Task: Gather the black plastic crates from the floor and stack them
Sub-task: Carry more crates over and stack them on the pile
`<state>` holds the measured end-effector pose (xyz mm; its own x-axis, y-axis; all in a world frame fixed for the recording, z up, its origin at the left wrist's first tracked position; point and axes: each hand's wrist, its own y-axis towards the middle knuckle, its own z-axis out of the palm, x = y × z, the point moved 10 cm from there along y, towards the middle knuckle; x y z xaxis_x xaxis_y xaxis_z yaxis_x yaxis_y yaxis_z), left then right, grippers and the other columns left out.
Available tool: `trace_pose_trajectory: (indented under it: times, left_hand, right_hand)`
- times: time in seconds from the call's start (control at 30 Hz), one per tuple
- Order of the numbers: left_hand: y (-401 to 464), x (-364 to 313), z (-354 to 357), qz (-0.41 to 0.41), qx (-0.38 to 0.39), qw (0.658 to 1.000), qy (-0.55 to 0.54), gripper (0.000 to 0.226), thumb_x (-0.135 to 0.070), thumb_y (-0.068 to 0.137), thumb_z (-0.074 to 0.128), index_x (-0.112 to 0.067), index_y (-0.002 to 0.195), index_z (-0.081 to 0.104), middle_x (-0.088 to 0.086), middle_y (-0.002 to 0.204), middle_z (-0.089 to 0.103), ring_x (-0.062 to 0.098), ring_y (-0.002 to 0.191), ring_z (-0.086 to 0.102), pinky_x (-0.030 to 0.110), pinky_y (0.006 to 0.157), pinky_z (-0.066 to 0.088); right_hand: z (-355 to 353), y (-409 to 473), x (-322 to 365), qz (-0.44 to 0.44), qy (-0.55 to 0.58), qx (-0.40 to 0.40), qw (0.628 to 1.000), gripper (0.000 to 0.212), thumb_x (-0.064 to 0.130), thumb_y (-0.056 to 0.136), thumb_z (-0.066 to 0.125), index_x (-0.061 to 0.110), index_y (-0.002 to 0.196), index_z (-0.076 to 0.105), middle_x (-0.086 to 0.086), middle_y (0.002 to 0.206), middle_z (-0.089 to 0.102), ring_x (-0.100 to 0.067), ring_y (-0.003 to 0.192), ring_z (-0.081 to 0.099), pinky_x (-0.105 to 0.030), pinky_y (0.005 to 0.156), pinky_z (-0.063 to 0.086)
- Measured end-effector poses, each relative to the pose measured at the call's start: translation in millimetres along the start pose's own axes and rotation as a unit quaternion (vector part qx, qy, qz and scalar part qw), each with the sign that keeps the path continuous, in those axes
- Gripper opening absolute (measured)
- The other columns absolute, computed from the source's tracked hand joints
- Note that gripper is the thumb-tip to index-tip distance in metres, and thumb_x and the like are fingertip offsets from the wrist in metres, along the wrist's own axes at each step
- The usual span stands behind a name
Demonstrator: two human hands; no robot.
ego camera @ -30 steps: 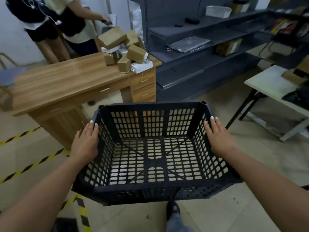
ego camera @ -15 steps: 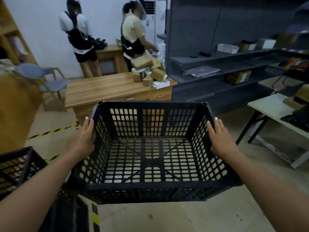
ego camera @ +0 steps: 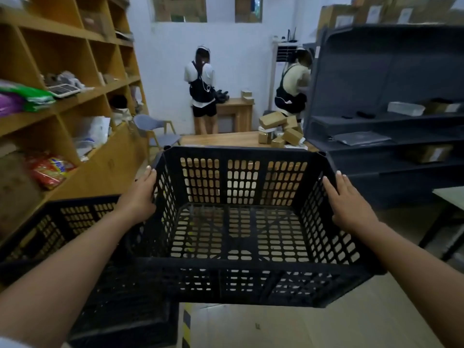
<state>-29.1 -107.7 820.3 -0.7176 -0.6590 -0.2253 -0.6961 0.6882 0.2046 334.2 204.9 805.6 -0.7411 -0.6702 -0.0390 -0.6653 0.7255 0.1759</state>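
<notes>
I hold a black perforated plastic crate (ego camera: pixel 241 267) in the air in front of me, open side up and tilted slightly away. My left hand (ego camera: pixel 139 197) presses on its left wall and my right hand (ego camera: pixel 349 199) on its right wall, fingers over the rim. A second black crate (ego camera: pixel 75 217) stands at the lower left, partly hidden behind my left forearm. It seems to rest on more black crates (ego camera: pixel 125 317) below it.
Wooden cubby shelves (ego camera: pixel 75 101) with packets line the left side. A wooden desk (ego camera: pixel 226 139) with cardboard boxes (ego camera: pixel 281 129) stands ahead, two people behind it. Dark metal shelving (ego camera: pixel 389 121) fills the right. A white table corner (ego camera: pixel 452 199) juts in at right. Yellow-black tape (ego camera: pixel 187 325) marks the floor.
My view has swung left and upward while I carry the crate. The crate stack at the lower left and the wooden shelves have come into view. My grip is the same.
</notes>
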Motion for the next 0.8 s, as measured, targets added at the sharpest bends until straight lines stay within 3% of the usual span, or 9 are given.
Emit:
trace_pose_trajectory:
  times: [0.43, 0.63, 0.8]
  left_hand:
    - [-57.0, 228.1, -106.8, -0.08, -0.048, 0.995, 0.032, 0.096, 0.003, 0.073, 0.069, -0.009, 0.151, 0.014, 0.004, 0.161, 0.004, 0.027, 0.144, 0.022, 0.036, 0.11, 0.032]
    - [-60.1, 346.6, -116.6, -0.109, -0.026, 0.993, 0.043, 0.093, 0.002, 0.076, 0.063, -0.011, 0.152, 0.011, -0.001, 0.161, -0.001, 0.024, 0.142, 0.027, 0.032, 0.104, 0.037]
    - [-55.5, 403.5, -100.9, -0.115, 0.007, 0.993, 0.036, 0.092, 0.003, 0.076, 0.063, -0.01, 0.152, 0.012, 0.001, 0.161, 0.0, 0.025, 0.143, 0.026, 0.031, 0.107, 0.033]
  right_hand:
    - [-39.0, 20.8, 252.1, -0.102, 0.003, -0.021, 0.995, 0.088, 0.006, 0.084, 0.062, 0.015, 0.152, 0.007, -0.015, 0.159, -0.011, -0.027, 0.146, -0.009, -0.039, 0.118, 0.011]
    - [-15.3, 34.0, 376.9, -0.13, 0.019, -0.009, 0.991, 0.088, 0.007, 0.083, 0.064, 0.018, 0.151, 0.01, -0.014, 0.158, -0.012, -0.026, 0.146, -0.012, -0.04, 0.12, 0.009]
    - [12.1, 38.4, 432.6, -0.141, 0.021, 0.022, 0.989, 0.084, 0.009, 0.085, 0.062, 0.018, 0.151, 0.011, -0.013, 0.158, -0.011, -0.025, 0.145, -0.014, -0.039, 0.119, 0.007]
